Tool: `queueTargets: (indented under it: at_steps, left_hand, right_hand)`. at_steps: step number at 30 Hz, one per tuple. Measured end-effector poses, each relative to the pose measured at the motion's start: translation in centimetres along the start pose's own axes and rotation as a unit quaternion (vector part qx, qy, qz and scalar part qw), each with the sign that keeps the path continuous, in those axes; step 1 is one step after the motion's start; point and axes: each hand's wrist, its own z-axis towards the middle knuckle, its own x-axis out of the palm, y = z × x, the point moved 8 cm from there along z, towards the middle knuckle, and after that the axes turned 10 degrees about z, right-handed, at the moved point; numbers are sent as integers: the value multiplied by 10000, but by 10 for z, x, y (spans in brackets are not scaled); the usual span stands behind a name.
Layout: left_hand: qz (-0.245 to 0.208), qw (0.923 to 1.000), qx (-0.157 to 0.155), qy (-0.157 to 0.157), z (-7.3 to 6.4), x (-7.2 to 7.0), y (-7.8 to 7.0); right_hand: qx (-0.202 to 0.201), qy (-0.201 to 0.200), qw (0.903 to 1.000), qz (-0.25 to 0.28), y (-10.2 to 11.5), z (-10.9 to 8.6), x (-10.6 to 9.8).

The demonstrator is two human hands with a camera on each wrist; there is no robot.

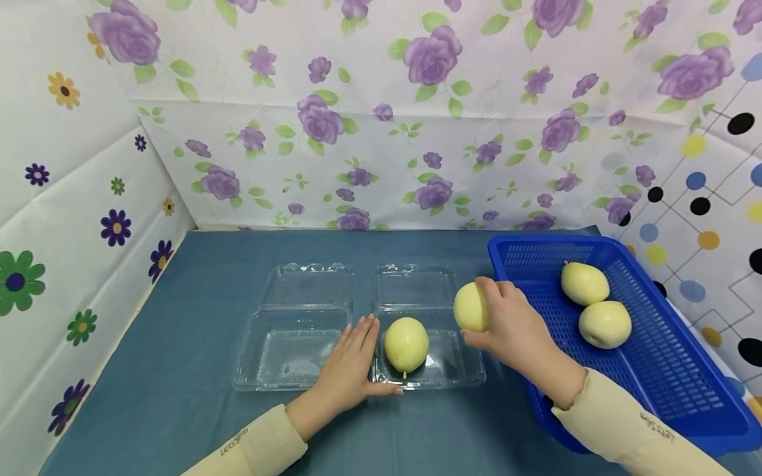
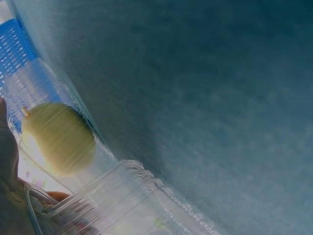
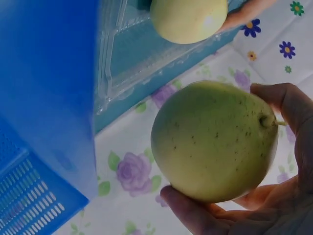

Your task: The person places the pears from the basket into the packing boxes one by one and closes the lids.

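In the head view my right hand (image 1: 513, 325) grips a pale yellow-green pear (image 1: 471, 307) in the air, over the right side of a clear plastic clamshell box (image 1: 443, 377). The right wrist view shows thumb and fingers around this pear (image 3: 215, 142), its stem towards the palm. Another pear (image 1: 407, 345) lies in the base of that box, stem towards me. With fingers extended, my left hand (image 1: 348, 370) rests at the box's left side, thumb along its front edge. To its left stands a second clear clamshell box (image 1: 286, 380), lid folded back, with no fruit in it.
On the right, a blue plastic basket (image 1: 702, 390) holds two more pears (image 1: 585, 284) (image 1: 604, 324). Blue-green cloth (image 1: 172, 344) covers the table. A flower-patterned sheet (image 1: 268, 165) hangs behind it, with patterned sheets at both sides.
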Motion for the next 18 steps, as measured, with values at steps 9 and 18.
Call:
queueTargets:
  at_steps: [9, 18]
  left_hand:
    - [-9, 10000, 37, -7, -2, 2, 0]
    - [45, 10000, 33, -51, -1, 2, 0]
  right_hand:
    - [-112, 398, 9991, -84, 6, 8, 18]
    - [-25, 421, 9990, -132, 13, 17, 25]
